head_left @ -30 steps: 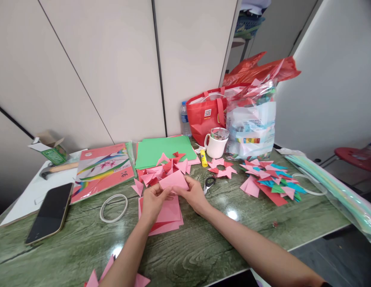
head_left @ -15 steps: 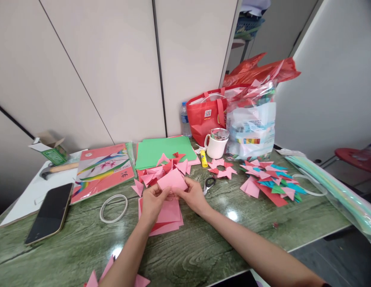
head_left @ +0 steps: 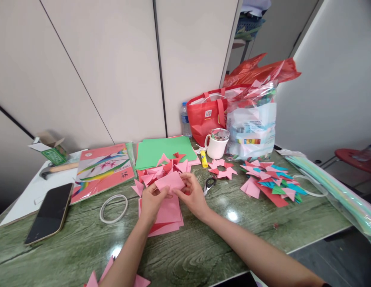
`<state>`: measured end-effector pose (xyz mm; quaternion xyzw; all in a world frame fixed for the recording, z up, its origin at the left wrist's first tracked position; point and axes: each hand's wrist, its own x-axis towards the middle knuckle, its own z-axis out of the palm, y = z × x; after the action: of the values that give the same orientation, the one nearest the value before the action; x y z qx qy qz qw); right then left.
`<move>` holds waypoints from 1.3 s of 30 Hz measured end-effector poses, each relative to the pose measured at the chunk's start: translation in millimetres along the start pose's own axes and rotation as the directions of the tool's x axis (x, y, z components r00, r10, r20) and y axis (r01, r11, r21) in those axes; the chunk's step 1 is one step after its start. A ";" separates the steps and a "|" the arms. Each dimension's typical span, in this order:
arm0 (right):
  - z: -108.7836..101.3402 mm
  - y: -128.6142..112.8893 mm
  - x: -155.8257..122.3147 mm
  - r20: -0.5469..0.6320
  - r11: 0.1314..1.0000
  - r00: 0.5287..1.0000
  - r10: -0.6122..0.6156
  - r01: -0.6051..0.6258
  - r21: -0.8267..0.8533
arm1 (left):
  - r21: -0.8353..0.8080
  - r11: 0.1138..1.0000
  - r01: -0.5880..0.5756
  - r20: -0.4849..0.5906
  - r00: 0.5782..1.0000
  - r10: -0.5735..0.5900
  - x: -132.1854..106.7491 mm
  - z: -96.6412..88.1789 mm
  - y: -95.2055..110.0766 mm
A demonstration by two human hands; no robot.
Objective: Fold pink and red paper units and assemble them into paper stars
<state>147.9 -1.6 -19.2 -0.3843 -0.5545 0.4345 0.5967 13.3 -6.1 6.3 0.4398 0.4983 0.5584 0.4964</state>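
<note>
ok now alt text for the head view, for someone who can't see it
A person's left hand and right hand hold a piece of pink paper over pink and red sheets on a green table. Folded paper pieces lie just beyond, with a phone to the left and scissors to the right.

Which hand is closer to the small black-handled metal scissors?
Right. The right hand is just left of the scissors; the left hand is farther left, beyond the right hand.
</note>
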 end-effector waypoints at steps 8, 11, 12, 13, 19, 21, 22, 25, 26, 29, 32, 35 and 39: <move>-0.9 1.6 -0.1 0.006 0.997 0.997 -0.076 0.076 -0.009 | 0.035 0.999 -0.036 0.060 0.998 0.033 -0.4 -1.4 0.5; -1.7 4.2 -0.5 0.012 0.992 0.994 -0.107 0.108 -0.067 | 0.044 0.997 -0.057 0.107 0.993 0.052 -0.9 -1.4 0.9; -2.2 3.9 -0.5 0.017 0.989 0.993 -0.118 0.119 -0.090 | 0.051 0.997 -0.062 0.125 0.991 0.056 -1.0 -1.6 0.7; -2.7 3.1 -0.4 0.022 0.986 0.992 -0.123 0.125 -0.109 | 0.059 0.996 -0.068 0.142 0.988 0.059 -1.0 -1.7 0.4; -4.2 -2.3 1.1 0.065 0.991 0.996 -0.059 0.066 -0.118 | 0.092 0.977 -0.190 0.192 0.966 0.170 0.4 -4.3 -3.4; -4.2 -3.0 1.4 0.069 0.992 0.997 -0.044 0.052 -0.118 | 0.100 0.964 -0.245 0.179 0.958 0.224 1.1 -5.7 -5.3; -4.1 -3.3 1.4 0.070 0.991 0.997 -0.040 0.049 -0.122 | 0.103 0.962 -0.252 0.171 0.957 0.232 1.4 -6.4 -6.3; -3.5 -3.7 1.2 0.078 0.988 0.995 -0.057 0.068 -0.138 | 0.105 0.970 -0.221 0.160 0.966 0.203 1.6 -7.9 -8.8; -3.2 -3.6 1.0 0.083 0.986 0.994 -0.076 0.087 -0.143 | 0.108 0.971 -0.214 0.156 0.968 0.196 1.5 -8.0 -9.1; -2.6 -2.3 0.5 0.114 0.973 0.984 -0.138 0.156 -0.169 | 0.097 0.974 -0.205 0.134 0.972 0.191 0.6 -6.9 -7.3; -2.8 0.4 0.6 0.140 0.963 0.976 -0.169 0.194 -0.186 | 0.026 0.983 -0.180 0.107 0.978 0.177 -0.4 -4.9 -3.5; -3.7 2.7 1.8 0.130 0.965 0.978 -0.162 0.185 -0.186 | 0.020 0.987 -0.159 0.122 0.980 0.155 -0.8 -4.2 -1.7; -3.4 2.9 2.6 0.101 0.985 0.992 -0.079 0.093 -0.142 | 0.145 0.963 -0.227 0.107 0.971 0.212 0.7 -5.3 -2.5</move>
<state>151.0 1.9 -21.4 -0.3819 -0.6286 0.3842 0.5580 8.2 -6.0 3.2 0.5546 0.4658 0.5489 0.4174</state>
